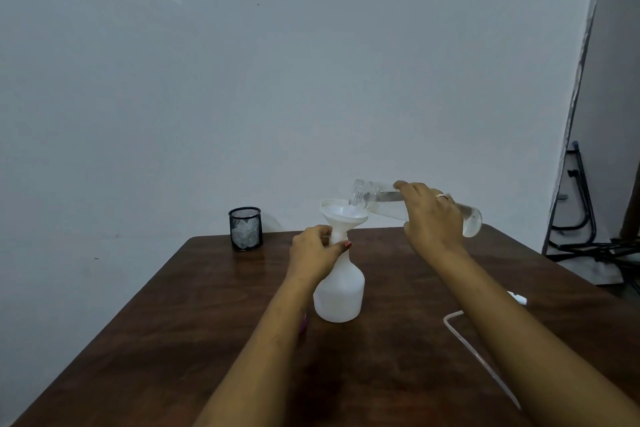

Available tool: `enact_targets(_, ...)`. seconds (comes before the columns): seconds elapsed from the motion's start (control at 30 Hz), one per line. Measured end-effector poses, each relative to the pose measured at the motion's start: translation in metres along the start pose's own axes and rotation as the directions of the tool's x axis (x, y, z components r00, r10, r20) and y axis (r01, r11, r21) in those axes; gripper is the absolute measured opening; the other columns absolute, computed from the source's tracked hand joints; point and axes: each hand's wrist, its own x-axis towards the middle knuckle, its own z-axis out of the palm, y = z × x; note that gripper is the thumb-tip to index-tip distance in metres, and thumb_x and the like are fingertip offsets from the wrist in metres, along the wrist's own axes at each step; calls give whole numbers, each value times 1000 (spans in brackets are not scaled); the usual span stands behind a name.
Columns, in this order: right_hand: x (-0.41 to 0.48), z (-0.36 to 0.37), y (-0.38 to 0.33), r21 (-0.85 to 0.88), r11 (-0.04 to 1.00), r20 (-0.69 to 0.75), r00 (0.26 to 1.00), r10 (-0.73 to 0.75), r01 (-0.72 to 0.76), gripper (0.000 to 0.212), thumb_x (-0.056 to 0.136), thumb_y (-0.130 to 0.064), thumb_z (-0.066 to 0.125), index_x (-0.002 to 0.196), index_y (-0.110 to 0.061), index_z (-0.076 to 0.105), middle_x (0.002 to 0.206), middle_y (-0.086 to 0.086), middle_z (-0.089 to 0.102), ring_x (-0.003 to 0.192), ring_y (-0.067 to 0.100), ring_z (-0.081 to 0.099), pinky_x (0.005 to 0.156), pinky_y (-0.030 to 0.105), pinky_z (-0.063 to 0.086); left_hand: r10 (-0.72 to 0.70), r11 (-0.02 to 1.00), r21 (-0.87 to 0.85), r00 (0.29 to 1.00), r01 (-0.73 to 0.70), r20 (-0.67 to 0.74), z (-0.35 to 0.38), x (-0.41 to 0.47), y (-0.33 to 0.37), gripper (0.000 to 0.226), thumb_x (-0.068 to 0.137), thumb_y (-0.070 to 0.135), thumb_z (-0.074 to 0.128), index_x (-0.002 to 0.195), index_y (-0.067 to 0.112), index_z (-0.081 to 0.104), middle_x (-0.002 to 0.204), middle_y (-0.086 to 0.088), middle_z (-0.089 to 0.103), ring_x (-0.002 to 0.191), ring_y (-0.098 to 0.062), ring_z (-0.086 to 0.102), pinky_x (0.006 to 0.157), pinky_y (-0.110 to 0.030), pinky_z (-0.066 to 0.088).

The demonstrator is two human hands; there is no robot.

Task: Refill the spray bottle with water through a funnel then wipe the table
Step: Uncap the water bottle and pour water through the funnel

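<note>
A dark brown wood-grain table [166,329] runs from the near edge to a plain pale grey-blue wall [277,80]. At the far right a panel edge [576,107] leans up the wall, with black metal legs [585,204] and dark cables [609,250] on the floor beyond the table's right side. No brand, label or writing can be read on anything.

The white spray bottle [341,295] stands upright near the middle of the table, its top off, with a white funnel [341,215] seated in its neck. The left hand [313,253] curls its fingers and thumb round the neck where the funnel stem enters. The right hand [433,218], a ring [441,196] on one finger, grips a clear bottle [379,203] round its middle. This bottle is tipped almost level, its open mouth just above the funnel's right rim and its base [472,222] pointing right. Whether water is running from it cannot be told.

A black mesh cup [245,228] with something white inside stands far left, well apart from the spray bottle. On the right a thin clear tube [450,319] lies on the table, largely hidden by the right forearm, with a small white part [519,298] beyond that arm. A bit of pink [304,322] shows under the left forearm.
</note>
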Motion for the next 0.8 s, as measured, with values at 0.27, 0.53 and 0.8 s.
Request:
enact_targets(0.27,1,-2,-2,-18,1000,17,1000,12,-12,65,80,8,52,138,-19,44,128,3,58,113,34,55,100,47,41,1,1000,12,1000,-1,5,0,1,1,53,81,38,72,125,13,59,118,-5,66,106,-17,62,92,-33,50)
enact_targets(0.53,3,-6,-1,-25,1000,11,1000,14,-14,64,80,9,54,138,-18,44,127,5,58,115,36,55,101,50,41,-7,1000,-5,1000,7,0,0,-1,1,51,81,36,73,124,12,60,118,-5,66,105,-17,62,89,-29,48)
enact_targets(0.8,3,-9,-1,-50,999,18,1000,10,-9,63,83,7,52,139,-19,42,129,4,56,116,33,54,104,49,39,-15,1000,-8,1000,15,6,-1,-2,1,51,80,36,73,124,13,60,117,-4,66,105,-16,61,87,-27,47)
